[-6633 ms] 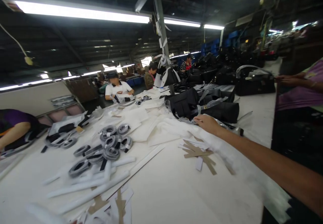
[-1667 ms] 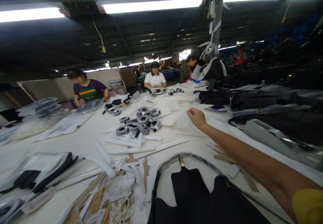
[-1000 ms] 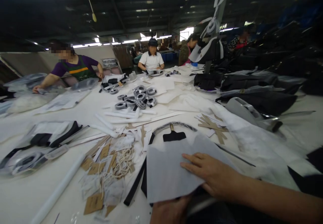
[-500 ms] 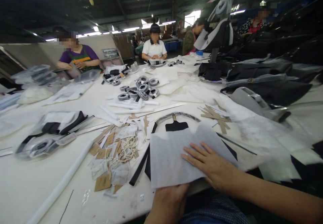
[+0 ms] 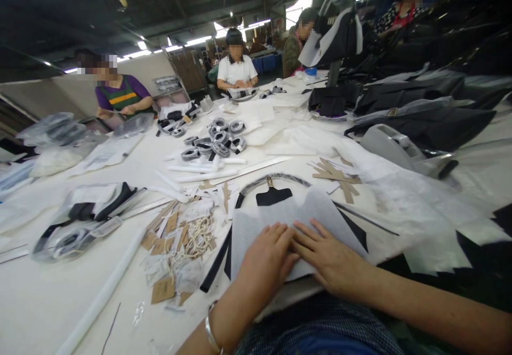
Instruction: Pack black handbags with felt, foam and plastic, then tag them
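A thin white wrapping sheet (image 5: 256, 227) covers most of a black handbag lying flat at the table's near edge. From under the sheet come the bag's wrapped, arched handle (image 5: 272, 178), a black flap with a gold-coloured clasp (image 5: 274, 196), a black strap (image 5: 216, 259) and dark side corners. My left hand (image 5: 270, 251) rests on top of the sheet, its fingers close together and extended, holding nothing. My right hand (image 5: 326, 256) presses on it too, palm down with fingers spread. The fingertips of both hands meet near the sheet's middle.
Left of the bag lies a pile of brown tags, strings and small clear packets (image 5: 180, 253). Coiled grey straps (image 5: 220, 139) sit further back. A plastic-wrapped bag (image 5: 86, 216) is at left, paper strips (image 5: 334, 176) at right, black bags (image 5: 420, 120) beyond. Co-workers sit around the table.
My left hand has come up from beneath the sheet's near edge onto its top, beside my right hand. The right hand stays on the sheet. The view has shifted slightly.
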A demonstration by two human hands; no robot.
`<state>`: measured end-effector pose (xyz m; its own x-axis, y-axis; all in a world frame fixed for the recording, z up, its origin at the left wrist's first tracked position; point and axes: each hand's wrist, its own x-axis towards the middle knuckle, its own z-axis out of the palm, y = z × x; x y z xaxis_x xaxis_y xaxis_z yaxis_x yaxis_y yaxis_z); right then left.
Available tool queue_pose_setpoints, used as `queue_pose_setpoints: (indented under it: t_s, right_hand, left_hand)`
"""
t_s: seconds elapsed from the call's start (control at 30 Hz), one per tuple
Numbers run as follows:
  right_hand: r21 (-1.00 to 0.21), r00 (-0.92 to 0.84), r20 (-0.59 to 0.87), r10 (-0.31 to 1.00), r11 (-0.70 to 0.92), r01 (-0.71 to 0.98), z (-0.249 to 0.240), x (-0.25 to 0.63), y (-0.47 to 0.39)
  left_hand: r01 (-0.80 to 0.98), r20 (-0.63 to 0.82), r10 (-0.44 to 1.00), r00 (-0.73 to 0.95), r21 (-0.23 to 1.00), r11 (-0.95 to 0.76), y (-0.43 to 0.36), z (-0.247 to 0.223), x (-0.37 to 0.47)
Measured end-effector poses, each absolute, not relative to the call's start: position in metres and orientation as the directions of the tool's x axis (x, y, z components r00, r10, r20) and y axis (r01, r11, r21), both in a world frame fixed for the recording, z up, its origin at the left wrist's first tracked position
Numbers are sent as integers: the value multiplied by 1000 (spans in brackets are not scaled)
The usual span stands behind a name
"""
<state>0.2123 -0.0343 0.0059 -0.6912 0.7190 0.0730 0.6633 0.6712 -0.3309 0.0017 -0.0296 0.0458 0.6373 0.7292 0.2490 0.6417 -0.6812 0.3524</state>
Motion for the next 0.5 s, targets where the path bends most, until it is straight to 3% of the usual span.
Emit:
queue_pose_setpoints:
  t_s: [0.13, 0.23, 0.5]
  right_hand:
    - [-577, -691, -17, 723, 557, 597, 23, 224, -25]
    - [-659, -627, -18, 779, 462, 593, 23, 227, -19]
    - [-487, -623, 186, 760, 622, 613, 1, 219, -26]
  left_hand:
    - [637, 194, 793, 578, 499, -587, -12, 9, -18]
    - [629, 215, 810, 545, 534, -565, -18, -2, -23]
    - [608, 188, 809, 557, 570, -552, -18, 4, -18]
